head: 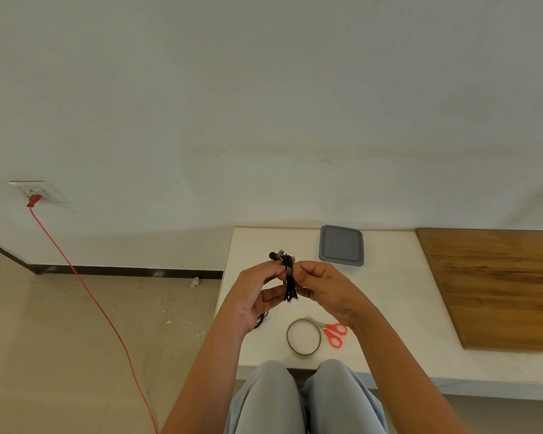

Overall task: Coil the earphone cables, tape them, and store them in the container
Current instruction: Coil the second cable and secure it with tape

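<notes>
A coiled bundle of black earphone cable (288, 277) is held upright above the white table (389, 296), pinched from both sides. My left hand (257, 292) grips its left side and my right hand (323, 289) grips its right side, fingers pressed around the middle of the bundle. An earbud sticks out at the top of the coil. A roll of clear tape (304, 336) lies flat on the table below my hands. The grey container (341, 245), with its lid on, sits at the back of the table. More black cable (261, 319) shows under my left wrist.
Orange-handled scissors (333, 332) lie against the tape roll's right side. A wooden board (496, 286) covers the table's right part. A red cord (85, 286) runs from a wall socket (38, 191) down across the floor at left. My knees (304, 399) are at the table's front edge.
</notes>
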A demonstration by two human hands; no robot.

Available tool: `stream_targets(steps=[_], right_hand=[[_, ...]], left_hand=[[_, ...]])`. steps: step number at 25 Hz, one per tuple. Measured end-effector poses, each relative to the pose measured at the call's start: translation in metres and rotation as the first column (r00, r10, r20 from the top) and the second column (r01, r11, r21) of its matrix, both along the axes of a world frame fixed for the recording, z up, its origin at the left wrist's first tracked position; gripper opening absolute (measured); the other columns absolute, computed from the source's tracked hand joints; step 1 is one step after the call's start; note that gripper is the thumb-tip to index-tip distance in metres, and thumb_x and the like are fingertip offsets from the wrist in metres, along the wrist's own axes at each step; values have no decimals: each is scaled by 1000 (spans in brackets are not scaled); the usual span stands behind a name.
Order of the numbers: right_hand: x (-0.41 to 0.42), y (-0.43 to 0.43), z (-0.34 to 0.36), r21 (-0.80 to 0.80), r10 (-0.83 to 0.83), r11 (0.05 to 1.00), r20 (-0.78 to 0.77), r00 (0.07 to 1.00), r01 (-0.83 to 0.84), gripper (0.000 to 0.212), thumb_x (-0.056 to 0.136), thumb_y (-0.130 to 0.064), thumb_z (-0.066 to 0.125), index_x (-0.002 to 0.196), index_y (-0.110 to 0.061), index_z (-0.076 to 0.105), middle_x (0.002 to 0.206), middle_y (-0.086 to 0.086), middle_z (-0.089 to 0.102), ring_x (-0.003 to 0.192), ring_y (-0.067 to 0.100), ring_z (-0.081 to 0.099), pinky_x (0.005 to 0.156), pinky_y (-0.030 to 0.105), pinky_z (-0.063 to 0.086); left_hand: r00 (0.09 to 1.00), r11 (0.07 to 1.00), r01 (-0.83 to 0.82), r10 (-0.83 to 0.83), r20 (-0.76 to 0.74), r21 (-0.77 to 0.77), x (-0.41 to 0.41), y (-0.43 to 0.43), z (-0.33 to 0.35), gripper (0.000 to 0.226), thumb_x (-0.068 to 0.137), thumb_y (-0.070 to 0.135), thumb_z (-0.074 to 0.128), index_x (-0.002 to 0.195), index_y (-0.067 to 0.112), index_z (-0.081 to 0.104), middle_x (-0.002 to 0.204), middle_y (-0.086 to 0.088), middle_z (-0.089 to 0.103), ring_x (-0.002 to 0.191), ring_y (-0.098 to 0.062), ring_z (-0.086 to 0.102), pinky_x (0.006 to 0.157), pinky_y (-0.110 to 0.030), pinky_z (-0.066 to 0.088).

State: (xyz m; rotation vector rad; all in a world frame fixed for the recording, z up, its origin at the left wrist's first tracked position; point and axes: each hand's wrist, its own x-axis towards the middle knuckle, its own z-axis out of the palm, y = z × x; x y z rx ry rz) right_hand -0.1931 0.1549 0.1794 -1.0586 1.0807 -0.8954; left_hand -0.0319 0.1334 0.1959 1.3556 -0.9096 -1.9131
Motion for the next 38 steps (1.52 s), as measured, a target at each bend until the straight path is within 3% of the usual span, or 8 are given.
stream_targets(steps=[6, 10, 13, 17, 24, 30, 35, 38], right_hand=[[-13, -6, 11, -72, 100, 991, -141, 985, -111, 23, 99, -10, 47, 94, -16, 69, 84, -15, 72, 81, -1, 64, 80, 15, 51], [-18, -7, 10, -89, 77, 991, -213, 974, -98, 20, 97, -12, 52, 90, -9, 70, 81, 1, 66, 79, 13, 59, 79, 21, 51], [-16, -7, 10, -68, 54, 995, -216, 975, -70, 21, 96, -15, 54, 86, -17, 73, 78, 0, 68, 74, 9, 60, 75, 18, 53], [-13, -9, 6, -16, 3, 1000, -129, 992, -5, 15, 92, -15, 59, 89, -11, 74, 81, 5, 72, 78, 14, 66, 78, 22, 56], [-9, -9, -3, 58, -76, 995, -95, 993, 82, 23, 81, -30, 69, 88, -9, 74, 79, 9, 70, 71, 15, 61, 76, 26, 54], [2, -4, -5, -17, -271, 961, -240, 932, 275, 47, 56, -58, 71, 80, -17, 69, 74, -4, 70, 69, 10, 62, 65, 22, 52], [10, 2, -12, -174, -366, 929, -300, 881, 327, 17, 78, -39, 74, 75, -23, 74, 72, -1, 73, 77, 24, 67, 73, 34, 56], [10, 2, -11, -149, -317, 947, -272, 908, 286, 13, 84, -31, 69, 79, -22, 75, 74, -2, 74, 75, 14, 68, 70, 24, 54]], left_hand=[[999, 991, 41, -44, -20, -125, 1, 1, 0, 17, 90, 13, 62, 86, 18, 78, 77, 4, 74, 69, -17, 73, 62, -22, 56], [999, 977, 45, -40, 28, -207, -3, 3, 0, 19, 94, 13, 59, 101, 18, 75, 79, 0, 74, 71, -19, 74, 62, -22, 56], [999, 974, 37, -28, 42, -223, -6, 3, 0, 20, 94, 14, 58, 103, 20, 75, 87, -6, 76, 75, -22, 74, 63, -23, 57], [999, 974, 34, -24, 44, -225, -7, 4, 0, 18, 94, 15, 59, 101, 19, 75, 89, -9, 77, 79, -24, 75, 64, -25, 58], [998, 976, 18, -6, 56, -219, -9, 6, -4, 14, 93, 20, 62, 95, 19, 76, 88, -6, 77, 80, -20, 74, 65, -23, 57], [987, 960, -59, 97, 125, -275, -10, 8, -13, 16, 93, 20, 61, 104, 12, 71, 102, -11, 73, 86, -25, 73, 78, -36, 60], [974, 940, -50, 121, 192, -338, -10, 10, -19, 19, 97, 20, 54, 106, 10, 67, 104, -17, 70, 86, -30, 71, 82, -42, 59], [978, 941, -50, 114, 174, -334, -11, 11, -19, 16, 98, 19, 54, 104, 12, 66, 100, -17, 71, 82, -27, 70, 75, -36, 60]])
